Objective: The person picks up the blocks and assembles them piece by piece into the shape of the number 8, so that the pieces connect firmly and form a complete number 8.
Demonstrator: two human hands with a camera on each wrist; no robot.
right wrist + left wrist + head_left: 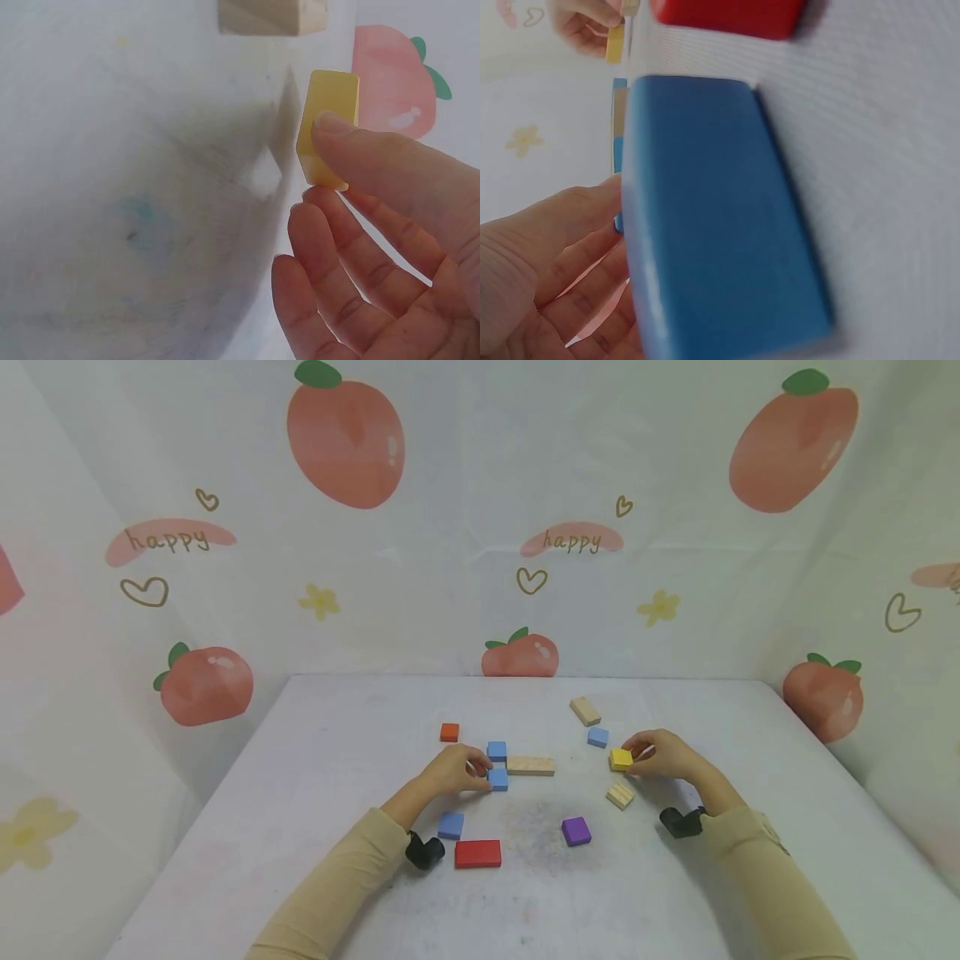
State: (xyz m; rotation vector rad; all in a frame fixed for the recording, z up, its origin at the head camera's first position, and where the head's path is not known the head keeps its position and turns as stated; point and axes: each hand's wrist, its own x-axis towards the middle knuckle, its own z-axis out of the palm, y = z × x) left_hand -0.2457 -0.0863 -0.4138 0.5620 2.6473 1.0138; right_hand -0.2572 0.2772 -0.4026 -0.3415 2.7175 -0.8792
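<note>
My left hand (459, 771) pinches a blue block (498, 779) at the left end of a long wooden block (530, 766); another blue block (497, 751) lies just behind it. In the left wrist view my left hand (562, 277) is partly hidden by a large near blue block (712, 217). My right hand (663, 755) pinches a yellow block (620, 760) between thumb and fingers. The right wrist view shows the thumb of my right hand (375, 232) on the face of the yellow block (330, 105), with the other fingers below it.
Nearer me lie a blue block (451, 826), a red block (477, 854) and a purple block (576, 832). A ridged wooden block (620, 795) is by the right hand. Farther back are an orange-red block (449, 732), a blue block (597, 737) and a wooden block (585, 711).
</note>
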